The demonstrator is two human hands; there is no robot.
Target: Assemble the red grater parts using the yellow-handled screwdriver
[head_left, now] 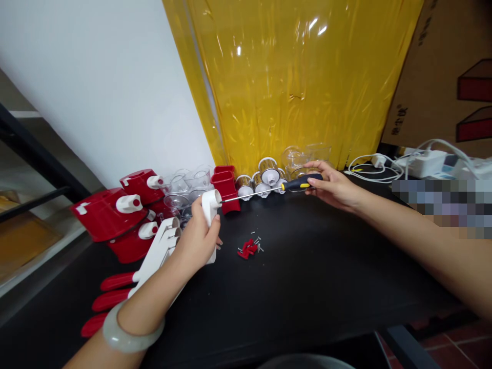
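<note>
My left hand [198, 233] is wrapped round a white plastic part [209, 203] with a round open end, held upright above the table. My right hand [332, 187] grips the dark blue and yellow handle of a screwdriver [295, 183]. Its long shaft points left, and the tip reaches the round end of the white part; how far inside it sits I cannot tell. On the black table [307, 256] below lie small red plastic pieces [248, 248] and several loose screws [258, 240].
Left of my hands are red housings [115, 212] with white spouts, white arms [156, 253] with red handles, and clear cups [186, 184]. Red chutes [226, 182] and metal mesh drums [269, 171] stand behind. White cables [371, 169] lie at right, beside a cardboard box [434, 77].
</note>
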